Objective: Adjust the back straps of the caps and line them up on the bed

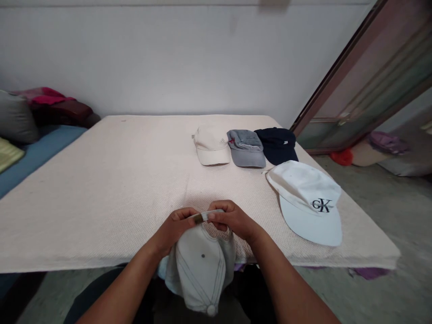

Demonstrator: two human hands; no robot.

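Observation:
A pale grey cap hangs at the table's front edge, its back strap uppermost and its crown button low, toward me. My left hand is closed, pinching the strap beside its brownish buckle. With thumb and fingers, my right hand grips the strap's light end to the right of the buckle. The cap's peak is mostly hidden behind its crown. On the right of the table lies a white cap with black letters on its front, apart from both hands.
Farther back stand a cream cap, a grey-blue cap and a navy cap in a row. They rest on a table with a cream textured cover. A wall rises behind; a grey cushion is at far left.

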